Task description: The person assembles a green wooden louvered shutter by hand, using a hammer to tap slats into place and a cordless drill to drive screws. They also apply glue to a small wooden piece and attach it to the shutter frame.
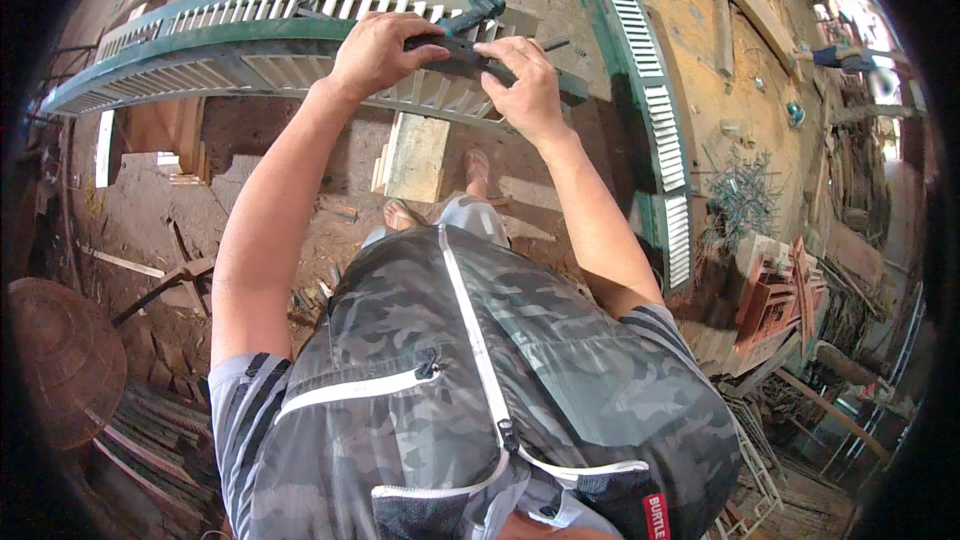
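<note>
Camouflage vest (400, 310) with white zips nearest; sandalled feet (478, 170) below it. Pale, squared wooden block (415, 155) on the dirt ground, under the near edge of a louvred shutter (230, 70). Shutter: long, green frame, worn and dusty-looking, slanted whitish slats in sections split by green crosspieces; fisheye bends it into an arc. Both hands are over its right half.

Left hand (385, 50): fingers curled, thumb opposed, pinching the left end of a dark strip (455, 53). Right hand (525, 80): thumb and fingertips pinching the strip's right end, near the shutter's right end. Strip is narrow, straight, nearly black, along the green frame — exact kind unclear, partly covered by fingers. Thin dark rod (557, 43) juts out just beyond the right hand.

Teal-and-black power drill (482, 5) just beyond the strip, between the hands. Second louvred panel (225, 17) runs along the shutter's far edge, slats whiter. Off the shutter's right end — another green panel (660, 125) with bright white slats, well apart from the hands.
</note>
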`<state>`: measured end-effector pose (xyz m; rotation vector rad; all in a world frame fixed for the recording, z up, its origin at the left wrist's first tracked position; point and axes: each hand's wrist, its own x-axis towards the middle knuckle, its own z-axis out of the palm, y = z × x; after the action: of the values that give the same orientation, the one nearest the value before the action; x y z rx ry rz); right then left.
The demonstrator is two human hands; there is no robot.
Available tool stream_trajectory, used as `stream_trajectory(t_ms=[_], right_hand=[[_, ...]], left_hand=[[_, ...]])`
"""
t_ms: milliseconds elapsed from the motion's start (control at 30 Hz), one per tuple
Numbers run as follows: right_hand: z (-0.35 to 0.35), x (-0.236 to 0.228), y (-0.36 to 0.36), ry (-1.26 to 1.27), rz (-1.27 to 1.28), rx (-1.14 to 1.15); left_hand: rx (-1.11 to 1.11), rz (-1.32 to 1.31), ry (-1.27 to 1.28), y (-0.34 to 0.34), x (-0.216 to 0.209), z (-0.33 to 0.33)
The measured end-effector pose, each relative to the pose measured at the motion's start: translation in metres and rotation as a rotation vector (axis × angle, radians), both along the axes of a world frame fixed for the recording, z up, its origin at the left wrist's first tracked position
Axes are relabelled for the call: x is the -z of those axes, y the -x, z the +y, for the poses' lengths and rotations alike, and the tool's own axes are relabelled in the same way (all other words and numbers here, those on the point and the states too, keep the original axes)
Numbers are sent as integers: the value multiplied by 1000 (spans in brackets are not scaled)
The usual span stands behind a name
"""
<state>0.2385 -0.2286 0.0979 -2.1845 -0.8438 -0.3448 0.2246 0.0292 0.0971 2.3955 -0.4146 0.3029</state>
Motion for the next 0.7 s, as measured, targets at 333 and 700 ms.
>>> stream_trajectory(t_ms=[333, 700], right_hand=[[-7, 5, -2, 51, -73, 72], [-2, 11, 10, 104, -113, 101]], left_hand=[[55, -145, -13, 6, 4, -2], [31, -154, -22, 21, 0, -3]])
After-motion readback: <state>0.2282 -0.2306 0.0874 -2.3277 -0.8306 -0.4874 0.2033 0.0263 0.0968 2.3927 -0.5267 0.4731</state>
